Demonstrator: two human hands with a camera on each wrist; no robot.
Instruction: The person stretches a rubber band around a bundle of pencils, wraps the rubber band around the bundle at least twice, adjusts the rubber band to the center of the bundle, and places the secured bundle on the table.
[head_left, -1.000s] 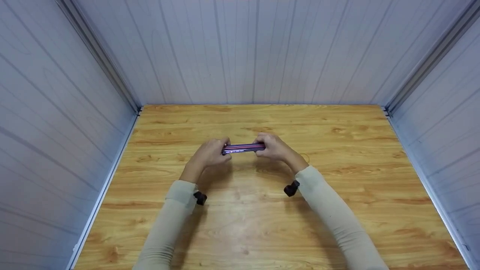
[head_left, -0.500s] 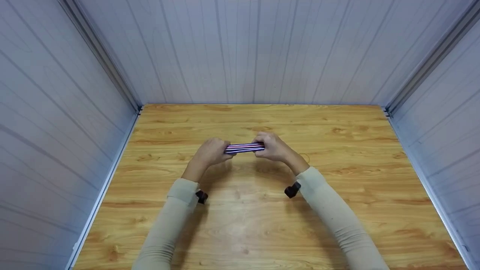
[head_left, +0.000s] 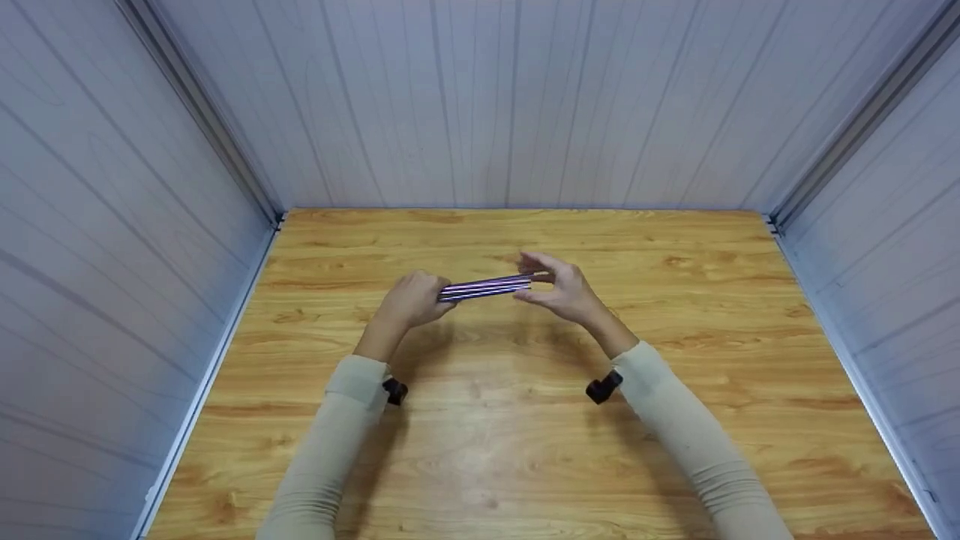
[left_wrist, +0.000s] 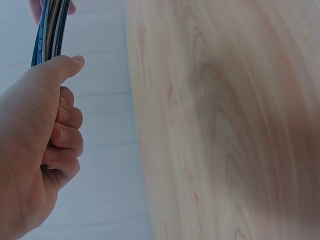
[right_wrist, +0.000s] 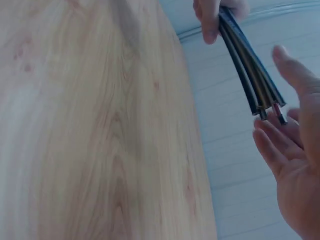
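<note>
A bundle of several slim dark pencils (head_left: 486, 288) is held above the wooden table, its right end a little higher in the head view. My left hand (head_left: 411, 300) grips the bundle's left end, with the thumb along it and the fingers curled, as the left wrist view also shows. Around the other end my right hand (head_left: 561, 289) is spread, thumb and fingers apart. In the right wrist view the pencils' (right_wrist: 250, 65) ends fan slightly and sit unevenly, one poking out further. The right fingers lie close behind those ends; whether they touch cannot be told.
The wood-grain table (head_left: 480, 450) is enclosed by a white panelled back wall (head_left: 480, 105) and two side walls. A small black camera sits on each wrist, the left camera (head_left: 395, 391) and the right camera (head_left: 604, 387).
My right hand has loosened its grip, spread its fingers and drawn slightly right, baring the pencils' right end. The bundle has shifted a little left and tilted, still in my left hand.
</note>
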